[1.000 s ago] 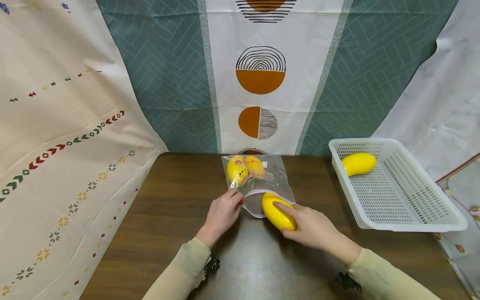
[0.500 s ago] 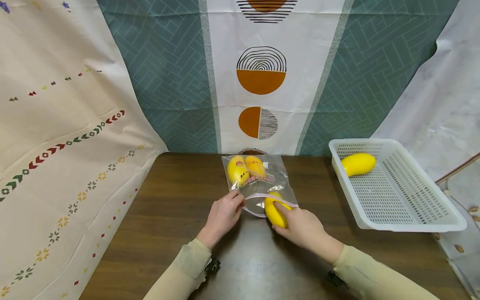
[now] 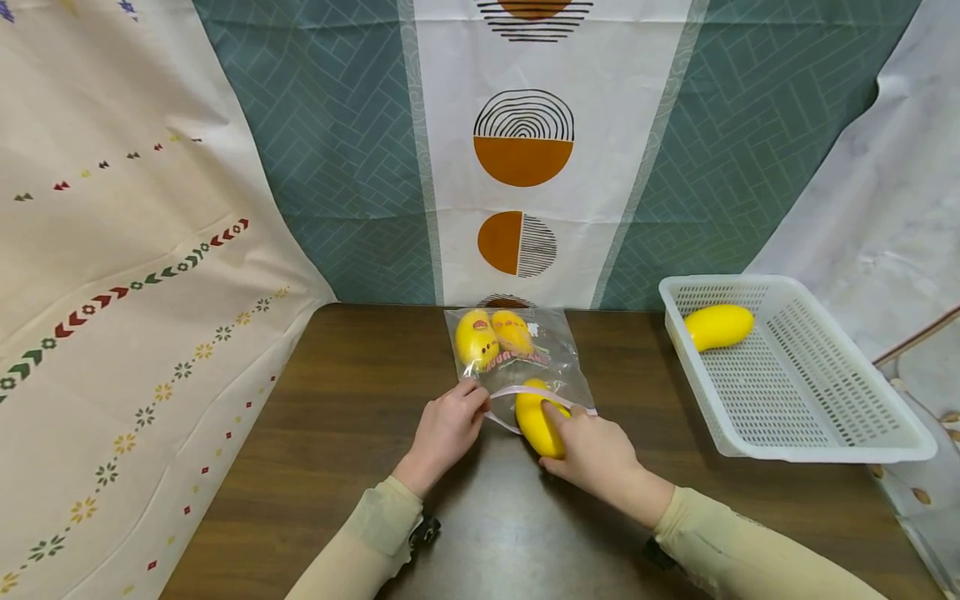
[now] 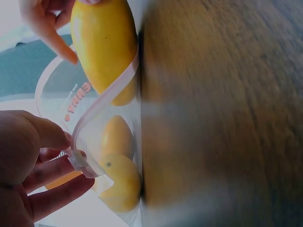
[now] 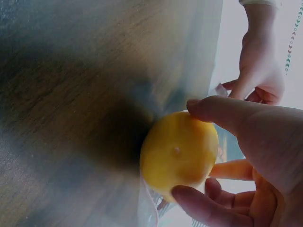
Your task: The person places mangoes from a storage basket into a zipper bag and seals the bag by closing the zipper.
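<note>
Right hand: fingers and thumb curl round a yellow mango and hold it tight.
Held mango: its far end sits in the mouth of the clear bag, its near end sticks out over the table.
Left hand: fingers pinch the bag's zip edge at the left corner and lift it, so the mouth gapes.
Bag: it lies flat on the table, near the far edge, with two mangoes inside at its back.
Basket: white, off to the right, well apart from the hands.
Basket mango: one more yellow mango lies in the far corner.
</note>
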The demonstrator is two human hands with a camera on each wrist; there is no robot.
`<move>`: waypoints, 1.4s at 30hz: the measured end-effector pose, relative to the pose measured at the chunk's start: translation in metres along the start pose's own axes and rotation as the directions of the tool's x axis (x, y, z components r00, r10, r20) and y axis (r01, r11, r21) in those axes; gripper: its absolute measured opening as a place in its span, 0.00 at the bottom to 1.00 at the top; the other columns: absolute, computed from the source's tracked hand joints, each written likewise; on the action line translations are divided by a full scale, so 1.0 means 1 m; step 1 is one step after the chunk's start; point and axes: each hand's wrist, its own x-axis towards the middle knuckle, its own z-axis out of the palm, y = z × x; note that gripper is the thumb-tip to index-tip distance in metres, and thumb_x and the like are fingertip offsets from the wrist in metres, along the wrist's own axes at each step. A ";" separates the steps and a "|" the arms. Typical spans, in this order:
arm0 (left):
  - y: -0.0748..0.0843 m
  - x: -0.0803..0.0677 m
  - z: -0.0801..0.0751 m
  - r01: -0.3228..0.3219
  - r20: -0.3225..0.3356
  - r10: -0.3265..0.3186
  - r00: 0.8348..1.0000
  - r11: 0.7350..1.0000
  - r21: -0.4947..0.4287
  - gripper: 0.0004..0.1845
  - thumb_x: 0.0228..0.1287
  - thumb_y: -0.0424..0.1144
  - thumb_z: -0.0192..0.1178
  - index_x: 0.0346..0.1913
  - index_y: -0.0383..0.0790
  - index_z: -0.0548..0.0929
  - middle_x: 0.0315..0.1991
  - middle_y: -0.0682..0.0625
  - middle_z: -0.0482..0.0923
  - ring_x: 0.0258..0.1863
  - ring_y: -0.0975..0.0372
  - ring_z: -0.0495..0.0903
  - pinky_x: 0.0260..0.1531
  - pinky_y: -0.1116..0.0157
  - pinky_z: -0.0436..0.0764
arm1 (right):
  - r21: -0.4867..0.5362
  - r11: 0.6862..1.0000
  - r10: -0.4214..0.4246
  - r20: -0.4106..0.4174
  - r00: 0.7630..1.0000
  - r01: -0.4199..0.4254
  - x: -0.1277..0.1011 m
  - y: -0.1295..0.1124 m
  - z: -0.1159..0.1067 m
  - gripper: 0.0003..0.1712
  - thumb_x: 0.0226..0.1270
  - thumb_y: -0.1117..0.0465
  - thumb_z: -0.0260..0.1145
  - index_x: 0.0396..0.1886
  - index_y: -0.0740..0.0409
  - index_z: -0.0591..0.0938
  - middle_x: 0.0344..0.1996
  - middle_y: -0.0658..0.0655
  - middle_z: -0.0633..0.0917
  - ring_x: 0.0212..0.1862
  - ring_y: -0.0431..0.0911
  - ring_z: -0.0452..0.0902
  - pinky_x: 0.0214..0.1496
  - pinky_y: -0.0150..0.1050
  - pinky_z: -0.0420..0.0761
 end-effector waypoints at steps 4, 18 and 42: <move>-0.001 0.000 0.000 0.003 -0.001 -0.003 1.000 1.000 0.000 0.11 0.60 0.27 0.77 0.34 0.44 0.84 0.34 0.52 0.76 0.25 0.61 0.80 0.22 0.61 0.82 | -0.004 0.999 -0.050 -0.035 0.998 0.050 0.001 -0.001 0.001 0.46 0.49 0.41 0.87 0.67 0.54 0.83 0.39 0.62 0.79 0.26 0.52 0.79 0.21 0.47 0.82; -0.002 -0.002 0.000 0.013 -0.005 -0.013 1.000 1.000 -0.008 0.11 0.61 0.28 0.77 0.34 0.44 0.84 0.34 0.52 0.76 0.25 0.62 0.79 0.22 0.62 0.82 | -0.031 0.974 -0.224 -0.064 0.973 0.222 0.005 -0.002 0.003 0.39 0.48 0.52 0.88 0.62 0.55 0.86 0.52 0.66 0.82 0.45 0.60 0.81 0.37 0.52 0.88; -0.001 0.001 0.001 0.006 -0.020 -0.006 1.000 1.000 -0.015 0.11 0.59 0.27 0.78 0.34 0.43 0.85 0.34 0.51 0.78 0.25 0.61 0.79 0.23 0.62 0.82 | -0.421 0.903 -0.259 -0.377 0.889 0.085 0.015 -0.026 0.037 0.17 0.67 0.71 0.62 0.51 0.63 0.90 0.43 0.69 0.88 0.15 0.52 0.78 0.11 0.40 0.76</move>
